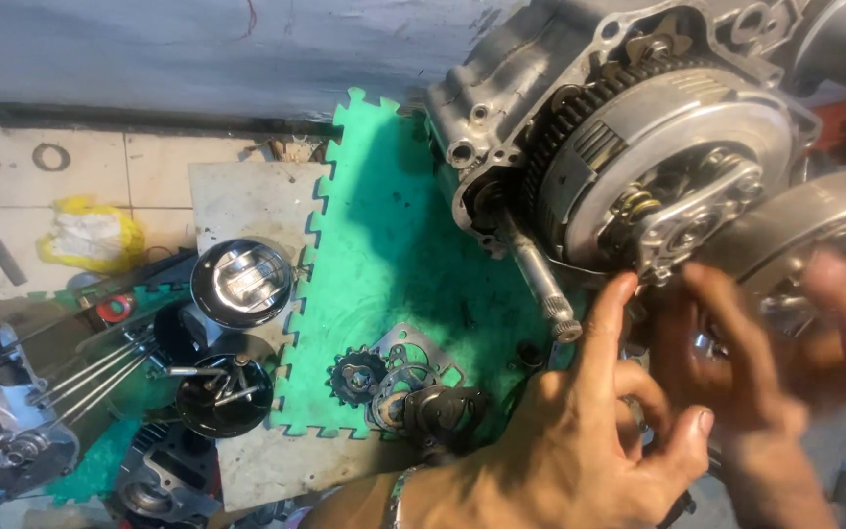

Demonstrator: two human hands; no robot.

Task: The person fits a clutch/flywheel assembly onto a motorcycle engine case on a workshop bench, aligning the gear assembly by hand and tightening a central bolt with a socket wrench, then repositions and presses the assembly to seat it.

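A grey engine case (501,88) lies open on its side at the upper right, showing a round clutch assembly (658,147) with a toothed gear ring. My left hand (580,431), with a bracelet at the wrist, reaches up from below; its forefinger touches the lower edge of the clutch plate. My right hand (746,382) is blurred, with fingers spread just under the clutch plate and beside a second round metal drum (824,220). Something small and metallic shows between its fingers, but I cannot make out a grip. A splined shaft (539,274) sticks out of the case toward my left hand.
A green foam mat (384,225) carries a small sprocket (356,374), a thin metal gasket (413,358) and a dark part (447,411). To the left are a chrome bowl (242,282), a black bowl of bolts (222,397), long rods (90,372), another engine case (2,431) and a yellow rag (90,235).
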